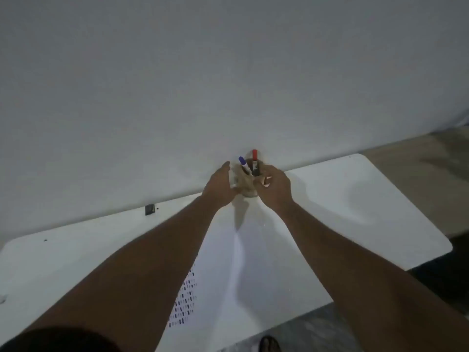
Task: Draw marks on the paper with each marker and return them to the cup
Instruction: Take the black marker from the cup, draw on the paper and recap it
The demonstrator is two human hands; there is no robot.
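Observation:
A small clear cup stands at the far edge of the white table, close to the wall. Two markers stand in it: a blue-capped marker leaning left and a red-capped marker upright. My left hand wraps the cup's left side. My right hand is on the cup's right side, fingers curled by the base of the red marker; whether it grips the marker is unclear. A white paper lies between my forearms, with rows of small dark marks near its left edge.
The grey-white wall rises right behind the cup. A small dark square object sits at the table's back edge on the left. Floor shows to the right, and a foot in a sandal below the table's near edge.

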